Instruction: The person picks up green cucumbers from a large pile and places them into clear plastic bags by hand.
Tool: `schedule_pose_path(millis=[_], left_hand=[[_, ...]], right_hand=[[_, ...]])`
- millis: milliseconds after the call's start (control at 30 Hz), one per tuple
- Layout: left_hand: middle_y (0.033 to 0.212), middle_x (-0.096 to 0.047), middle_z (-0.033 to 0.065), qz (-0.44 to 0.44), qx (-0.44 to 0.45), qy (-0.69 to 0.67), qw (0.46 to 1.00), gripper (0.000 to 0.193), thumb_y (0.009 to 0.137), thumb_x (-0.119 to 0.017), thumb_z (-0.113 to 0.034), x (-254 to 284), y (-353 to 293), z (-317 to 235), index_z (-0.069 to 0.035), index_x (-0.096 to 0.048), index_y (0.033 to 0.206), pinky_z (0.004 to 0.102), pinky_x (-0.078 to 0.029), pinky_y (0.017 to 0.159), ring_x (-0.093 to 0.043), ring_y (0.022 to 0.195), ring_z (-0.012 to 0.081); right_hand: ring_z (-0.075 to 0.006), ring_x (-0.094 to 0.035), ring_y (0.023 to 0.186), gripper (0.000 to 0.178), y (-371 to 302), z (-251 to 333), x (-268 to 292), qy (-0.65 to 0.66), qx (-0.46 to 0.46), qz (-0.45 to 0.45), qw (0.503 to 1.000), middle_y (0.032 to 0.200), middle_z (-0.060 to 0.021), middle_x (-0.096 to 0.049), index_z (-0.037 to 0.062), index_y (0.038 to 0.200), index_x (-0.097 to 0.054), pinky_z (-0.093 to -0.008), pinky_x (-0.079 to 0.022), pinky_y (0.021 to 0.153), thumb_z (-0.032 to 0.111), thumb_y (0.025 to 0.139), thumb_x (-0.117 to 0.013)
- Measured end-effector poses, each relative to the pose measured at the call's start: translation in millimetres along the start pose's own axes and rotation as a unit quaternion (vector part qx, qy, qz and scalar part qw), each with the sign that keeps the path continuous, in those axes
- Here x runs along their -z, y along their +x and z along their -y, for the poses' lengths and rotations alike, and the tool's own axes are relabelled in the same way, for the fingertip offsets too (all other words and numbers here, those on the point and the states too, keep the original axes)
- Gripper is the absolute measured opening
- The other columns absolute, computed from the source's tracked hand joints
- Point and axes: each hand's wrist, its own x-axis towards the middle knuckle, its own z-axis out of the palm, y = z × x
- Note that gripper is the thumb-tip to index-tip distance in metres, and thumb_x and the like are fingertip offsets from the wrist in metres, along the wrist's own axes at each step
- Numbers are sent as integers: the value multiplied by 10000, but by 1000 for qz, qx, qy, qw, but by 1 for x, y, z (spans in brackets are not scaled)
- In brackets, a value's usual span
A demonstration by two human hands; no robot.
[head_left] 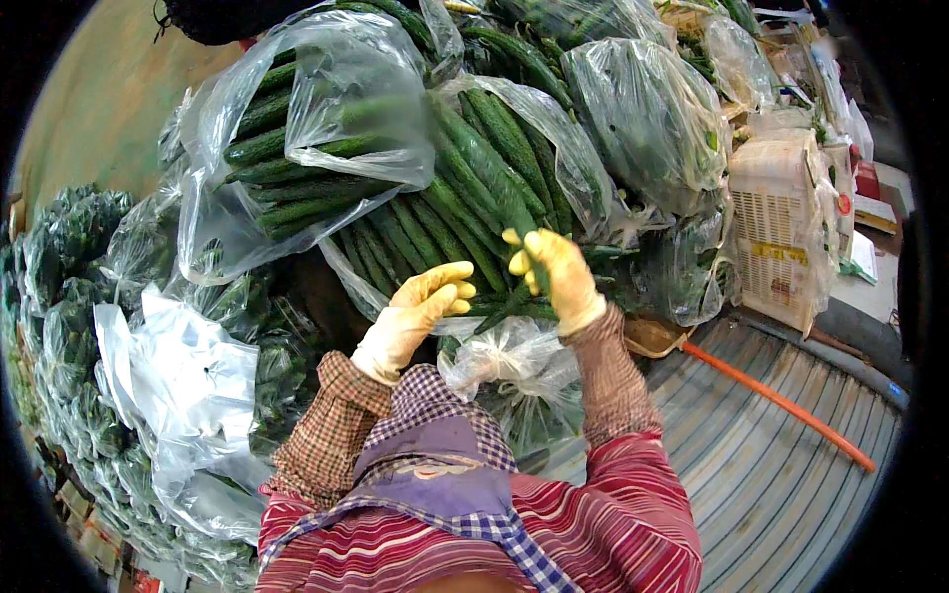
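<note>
- The right hand (560, 280), in a pale yellow glove, gripped the near end of one long cucumber (514, 208), thumb and fingers wrapped around it.
- That cucumber was deep green, slender and almost straight; it slanted up and to the left over the heap, its far part blurred.
- The left hand (420, 308), gloved alike, held nothing visible; its fingers were loosely bent, the thumb parted from them, just beside the heap.
- Beneath and ahead lay loose cucumbers (400, 237), dark, bumpy-skinned and roughly parallel, too overlapped to count exactly.
- One clear bag (361, 119) at upper left, thin and wrinkled, gaped around more of them.
- One bulging clear bag (643, 119) stood to the right of the heap, its film creased and shiny.
- One knotted bag (509, 366) sat between the forearms, its plastic gathered into a crinkled tuft.
- Silvery-white plastic sheets (188, 376) lay at left on filled bags.
- At right were one cream slatted crate (776, 227) and one straight orange pole (781, 405) over a ridged grey surface (761, 484).
</note>
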Motion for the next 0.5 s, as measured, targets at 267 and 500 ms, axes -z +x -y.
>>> schedule_pose_path(millis=[267, 500], left_hand=[[1450, -285, 163, -27, 85, -269, 959, 955, 854, -646, -266, 33, 53, 89, -161, 63, 1485, 494, -348, 1010, -352, 1293, 352], [1550, 0, 155, -125, 95, -220, 963, 1051, 812, -679, -174, 29, 89, 119, -83, 142, 1462, 466, -259, 1075, -171, 1401, 247]], right_hand=[[-315, -557, 893, 549, -45, -107, -19, -444, 146, -99, 878, 1017, -164, -586, 4, 1292, -458, -405, -463, 781, 207, 815, -640], [-404, -501, 1089, 996, 65, 5, -39, -676, 101, -189, 705, 1357, -226, -371, 110, 1464, -124, -447, -486, 878, 314, 724, -760]])
